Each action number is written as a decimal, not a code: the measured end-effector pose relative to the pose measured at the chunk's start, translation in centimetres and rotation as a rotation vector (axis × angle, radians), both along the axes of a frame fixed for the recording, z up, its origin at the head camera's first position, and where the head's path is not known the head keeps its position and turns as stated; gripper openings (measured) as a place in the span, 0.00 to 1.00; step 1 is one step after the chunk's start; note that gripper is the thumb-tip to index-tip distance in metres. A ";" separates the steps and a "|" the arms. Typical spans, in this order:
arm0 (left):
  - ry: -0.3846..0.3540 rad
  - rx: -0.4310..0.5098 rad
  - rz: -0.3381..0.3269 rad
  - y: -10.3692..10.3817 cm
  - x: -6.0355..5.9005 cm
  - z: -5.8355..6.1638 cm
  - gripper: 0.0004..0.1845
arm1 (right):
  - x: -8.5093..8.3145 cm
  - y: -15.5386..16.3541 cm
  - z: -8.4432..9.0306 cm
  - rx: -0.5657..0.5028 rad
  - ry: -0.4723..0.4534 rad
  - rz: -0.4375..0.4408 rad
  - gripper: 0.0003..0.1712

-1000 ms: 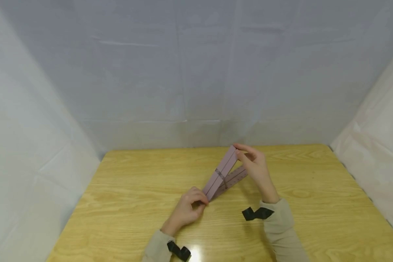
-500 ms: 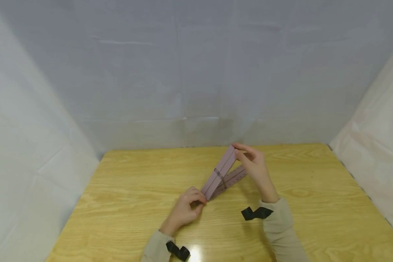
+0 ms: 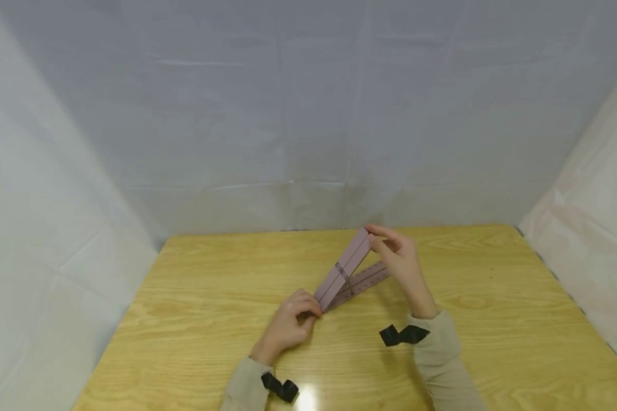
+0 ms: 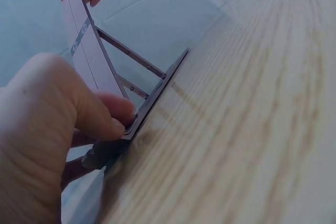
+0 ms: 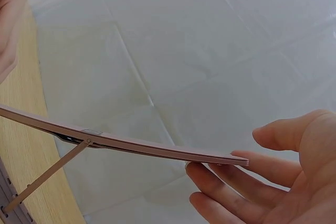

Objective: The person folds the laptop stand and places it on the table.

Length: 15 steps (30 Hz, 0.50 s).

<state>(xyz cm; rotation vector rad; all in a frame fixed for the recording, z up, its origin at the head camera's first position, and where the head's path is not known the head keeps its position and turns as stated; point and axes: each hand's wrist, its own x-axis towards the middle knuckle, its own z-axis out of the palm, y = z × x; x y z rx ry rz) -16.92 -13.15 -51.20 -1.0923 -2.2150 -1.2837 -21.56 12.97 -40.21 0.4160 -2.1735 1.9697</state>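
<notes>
A pink folding stand (image 3: 345, 267) sits mid-table, its top panel (image 4: 90, 59) tilted up on thin struts (image 4: 131, 53) above a notched base rail (image 3: 366, 281). My left hand (image 3: 286, 326) pinches the near hinge end against the table, with the thumb (image 4: 89, 119) on the panel's lower edge. My right hand (image 3: 403, 264) holds the raised far end of the panel (image 5: 131, 148) between thumb and fingers (image 5: 231, 182); the fingers lie under the tip. A strut (image 5: 47, 174) runs down to the base in the right wrist view.
The wooden table (image 3: 210, 297) is enclosed by white sheeting at the back (image 3: 308, 114) and both sides. Black wrist straps (image 3: 400, 335) show on both sleeves. Bare tabletop (image 4: 252, 129) lies to the right of the stand.
The left hand and the stand's near end have crept slightly left. The right hand stays at the raised tip, and the panel's tilt looks the same.
</notes>
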 end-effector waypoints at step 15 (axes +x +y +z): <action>-0.059 0.027 0.006 -0.4 0.6 1.9 0.17 | 0.0 -0.2 -0.2 -0.029 0.036 0.021 0.18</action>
